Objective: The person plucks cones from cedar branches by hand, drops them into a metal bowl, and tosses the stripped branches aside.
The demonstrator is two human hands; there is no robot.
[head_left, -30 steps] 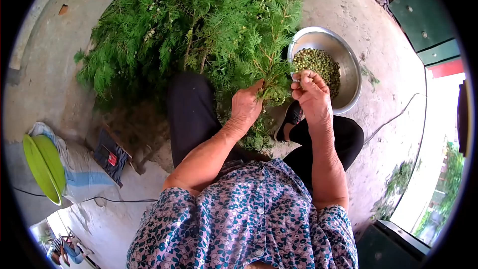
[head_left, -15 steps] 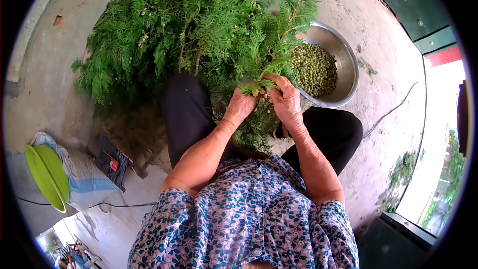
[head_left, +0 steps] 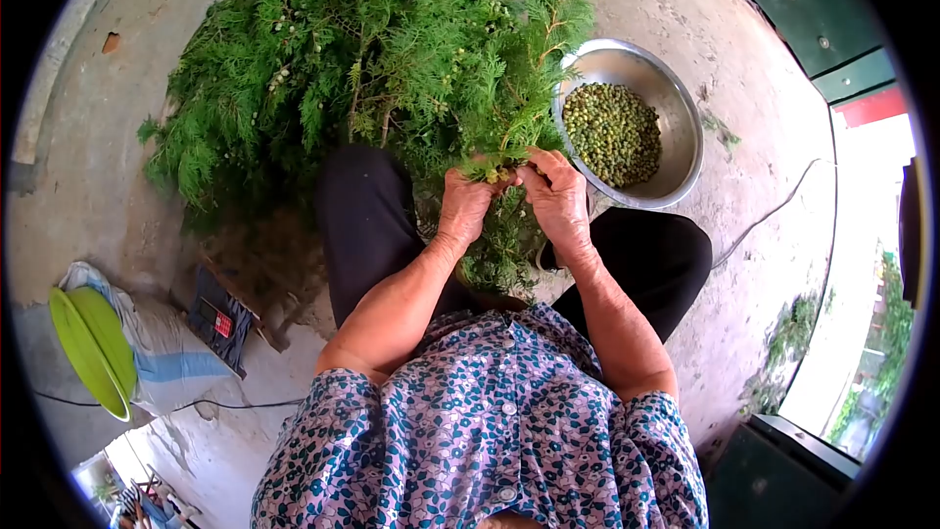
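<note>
Right hand [head_left: 558, 204] now sits further left than 1.0 s ago: then at the left rim of the round, silver-grey metal bowl [head_left: 678, 127], now at frame centre beside the left hand [head_left: 464, 208]. Compared with 0.5 s ago, the feathery, bright-green conifer sprig [head_left: 526, 116] reaches less far right; the bowl's left rim shows clear of it.

State of hands: left is closed on the sprig's lower end. Right has thumb and forefinger brought in at the same spot, fingertips next to the left's; cannot tell whether anything is pinched between them.

Sprig: long axis runs from the 2 hands up the frame, leaning slightly right, passing left of the bowl. Its top merges with the large, dense green heap of branches [head_left: 323, 78], upper left to upper centre.

Key relation: bowl, holding small, roundish green-brown cones [head_left: 612, 132], lies up and right of the right hand, just beside it. Right is clearly the nearer hand; left is farther, across the sprig.
</note>
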